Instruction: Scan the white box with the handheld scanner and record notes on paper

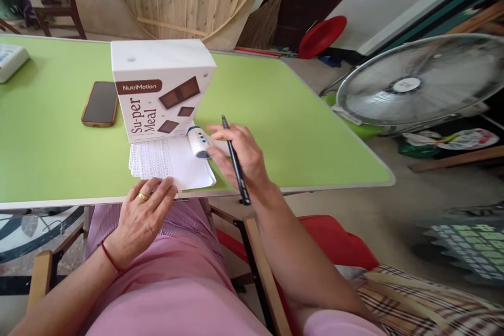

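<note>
My left hand (145, 220) lies flat, palm down, on the near edge of a small stack of paper sheets (187, 168), its fingers stretched out and a ring on one of them. Handwriting covers the left part of the top sheet; the right part is blank white. A black pen (235, 163) slants through my right hand (242, 155), between thumb and fingers. Just left of that hand, a white cylinder (199, 140) with a blue rim and blue dots rests on the paper. Behind the sheets stands an upright white NutriMotion box (161, 92) with chocolate pieces printed on it.
A phone (100, 104) lies left of the box on the green table (252, 84). Part of a white object (11, 62) sits at the far left. A standing fan (417, 84) is beyond the table's right end. A red seat (336, 239) is near my right arm.
</note>
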### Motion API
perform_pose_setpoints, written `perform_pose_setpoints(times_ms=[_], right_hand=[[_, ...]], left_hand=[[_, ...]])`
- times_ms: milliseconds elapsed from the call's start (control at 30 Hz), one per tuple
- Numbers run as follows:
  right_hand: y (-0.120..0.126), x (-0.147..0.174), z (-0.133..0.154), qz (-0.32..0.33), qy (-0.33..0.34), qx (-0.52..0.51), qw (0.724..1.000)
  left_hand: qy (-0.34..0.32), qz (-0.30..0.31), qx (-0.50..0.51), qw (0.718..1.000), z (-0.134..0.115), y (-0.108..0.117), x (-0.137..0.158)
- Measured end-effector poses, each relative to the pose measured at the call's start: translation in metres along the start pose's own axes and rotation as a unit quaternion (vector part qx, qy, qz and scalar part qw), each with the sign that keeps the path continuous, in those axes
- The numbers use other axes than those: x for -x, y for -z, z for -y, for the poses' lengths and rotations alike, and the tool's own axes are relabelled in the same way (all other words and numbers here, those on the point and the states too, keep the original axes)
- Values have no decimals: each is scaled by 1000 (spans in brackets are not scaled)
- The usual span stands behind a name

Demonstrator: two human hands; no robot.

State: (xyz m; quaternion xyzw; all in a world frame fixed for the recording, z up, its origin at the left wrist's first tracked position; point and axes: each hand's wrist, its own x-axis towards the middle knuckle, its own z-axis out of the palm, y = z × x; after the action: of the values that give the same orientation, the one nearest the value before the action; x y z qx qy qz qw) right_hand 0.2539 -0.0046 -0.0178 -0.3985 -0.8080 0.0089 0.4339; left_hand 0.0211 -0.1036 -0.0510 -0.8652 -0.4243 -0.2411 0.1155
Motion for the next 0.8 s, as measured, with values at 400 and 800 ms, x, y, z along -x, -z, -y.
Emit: perform_pose_setpoints(times_ms=[400, 800], right_hand=[[-18, 5, -51, 72, -50, 87, 992], [-18, -27, -11, 203, 73, 237, 947]], left_hand=[[-5, 2, -9, 1000, 1, -2, 2], [-9, 22, -10, 1000, 1, 9, -7]])
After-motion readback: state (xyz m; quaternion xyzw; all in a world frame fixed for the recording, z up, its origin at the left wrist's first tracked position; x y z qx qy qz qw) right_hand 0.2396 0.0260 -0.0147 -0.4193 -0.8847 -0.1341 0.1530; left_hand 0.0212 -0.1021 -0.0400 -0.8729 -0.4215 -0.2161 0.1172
